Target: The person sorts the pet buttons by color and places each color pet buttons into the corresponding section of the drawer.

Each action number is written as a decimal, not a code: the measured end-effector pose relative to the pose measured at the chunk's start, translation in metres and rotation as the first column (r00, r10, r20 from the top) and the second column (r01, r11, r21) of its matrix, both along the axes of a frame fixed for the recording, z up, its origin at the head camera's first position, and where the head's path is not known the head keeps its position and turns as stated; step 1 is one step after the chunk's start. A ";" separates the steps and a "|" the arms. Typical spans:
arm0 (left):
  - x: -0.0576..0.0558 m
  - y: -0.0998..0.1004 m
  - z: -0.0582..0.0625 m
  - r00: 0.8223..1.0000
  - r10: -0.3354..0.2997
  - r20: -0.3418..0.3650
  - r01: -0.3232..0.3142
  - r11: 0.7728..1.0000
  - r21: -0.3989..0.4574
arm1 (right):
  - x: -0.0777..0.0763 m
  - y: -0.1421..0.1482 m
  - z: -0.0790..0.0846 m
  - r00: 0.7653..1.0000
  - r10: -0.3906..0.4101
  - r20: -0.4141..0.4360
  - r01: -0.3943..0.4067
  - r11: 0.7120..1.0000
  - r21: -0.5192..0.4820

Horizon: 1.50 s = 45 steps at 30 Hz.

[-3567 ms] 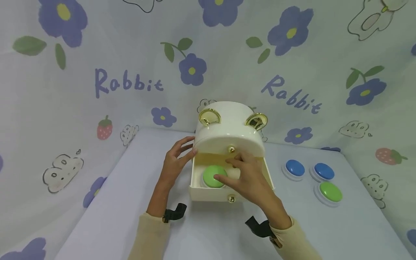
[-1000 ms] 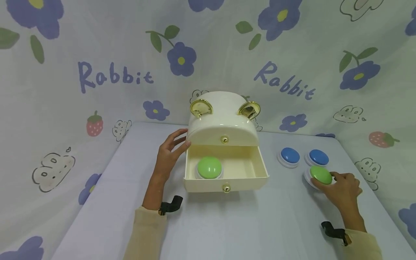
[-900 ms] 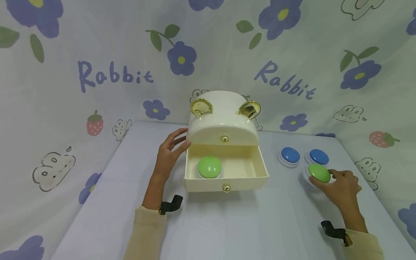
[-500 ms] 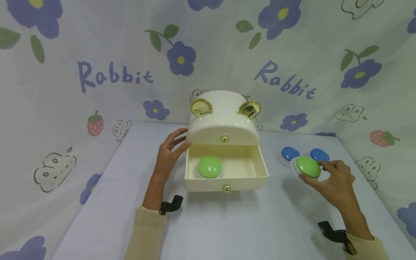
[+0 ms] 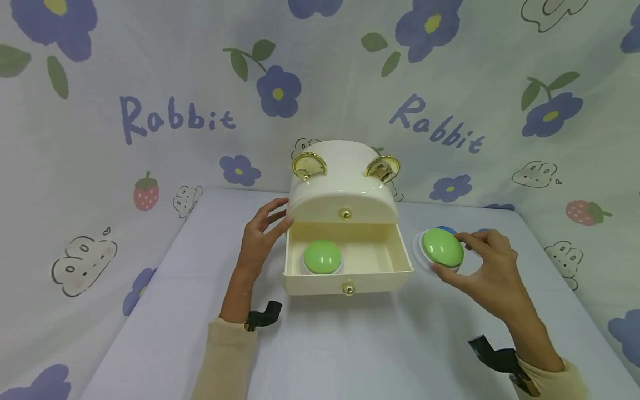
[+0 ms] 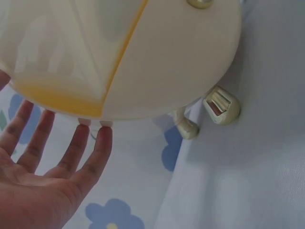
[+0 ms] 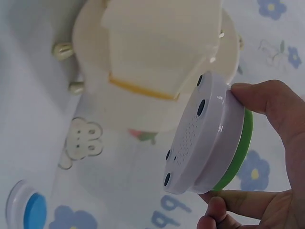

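My right hand pinches a green push button with a white base by its sides, thumb and fingers apart across it. The right wrist view shows its underside, with a speaker grille and dark feet. It hangs above the table, right of a cream storage box with gold ears. The lower drawer of the box is pulled out. Another green push button sits in its left half. My left hand rests on the box's left side with fingers extended, as the left wrist view also shows.
Two blue push buttons lie on the white tabletop at right. One blue button is mostly hidden behind the held button, the other behind the right hand. A patterned cloth hangs behind the box.
Since the earliest frame, my right hand has left the drawer and taken hold of the green push button on the table. It has lifted it and moved left toward the drawer. My left hand stays put.
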State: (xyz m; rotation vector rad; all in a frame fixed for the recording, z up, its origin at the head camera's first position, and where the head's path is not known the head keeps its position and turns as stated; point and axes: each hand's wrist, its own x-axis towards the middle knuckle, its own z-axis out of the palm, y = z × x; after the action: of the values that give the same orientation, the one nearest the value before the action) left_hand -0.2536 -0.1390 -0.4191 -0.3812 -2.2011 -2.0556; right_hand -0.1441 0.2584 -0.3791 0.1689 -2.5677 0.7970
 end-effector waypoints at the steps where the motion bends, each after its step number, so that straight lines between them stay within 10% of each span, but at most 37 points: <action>1: 0.000 0.000 0.000 1.000 -0.001 -0.002 0.001 1.000 -0.001 | 0.000 -0.004 0.002 1.000 0.012 -0.009 -0.012 1.000 -0.004; 13: -0.016 -0.005 -0.024 1.000 0.008 0.003 -0.008 1.000 0.013 | -0.011 -0.051 0.017 0.990 0.142 -0.028 -0.143 0.988 -0.051; 23: 0.001 0.000 -0.001 1.000 -0.005 0.001 0.005 1.000 0.004 | -0.022 -0.070 0.006 0.985 0.173 -0.015 -0.174 0.981 -0.082; 45: 0.001 0.000 0.000 1.000 -0.003 0.003 0.003 1.000 0.011 | -0.022 -0.083 -0.008 0.992 0.126 0.003 -0.124 0.986 -0.115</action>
State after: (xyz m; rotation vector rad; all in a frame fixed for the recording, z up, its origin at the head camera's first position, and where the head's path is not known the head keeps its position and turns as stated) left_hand -0.2527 -0.1389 -0.4194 -0.3808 -2.1912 -2.0701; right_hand -0.1666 0.1753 -0.3870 0.2931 -2.5323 0.9915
